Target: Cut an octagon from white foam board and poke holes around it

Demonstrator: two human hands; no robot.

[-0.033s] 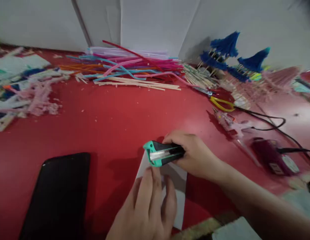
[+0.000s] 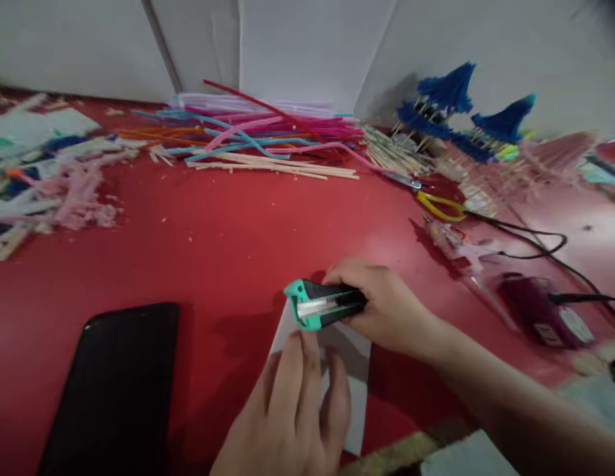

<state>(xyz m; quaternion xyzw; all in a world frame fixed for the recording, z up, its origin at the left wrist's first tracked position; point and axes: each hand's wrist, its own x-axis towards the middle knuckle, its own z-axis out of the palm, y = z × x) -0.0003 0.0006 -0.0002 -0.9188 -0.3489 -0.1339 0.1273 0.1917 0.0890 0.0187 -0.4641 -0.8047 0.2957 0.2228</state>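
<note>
In the head view my right hand [image 2: 381, 301] is closed round a green-and-black box cutter [image 2: 331, 305]. Its green end points left, over the top of a white piece of paper or card [image 2: 357, 403]. My left hand [image 2: 292, 410] lies on that white piece with its fingers stretched forward and the thumb apart. The left fingertips are just below the cutter's green end. Whether the cutter touches the white piece I cannot tell, and part of its handle is hidden in my palm.
A black phone [image 2: 119, 390] lies to the left on the red table [image 2: 228, 231]. Coloured pipe cleaners [image 2: 267, 129] line the back. Yellow-handled scissors [image 2: 440, 206], a glue gun [image 2: 456, 244] and a purple device [image 2: 545, 314] with a cord are at right, near blue paper-like umbrellas [image 2: 450, 89].
</note>
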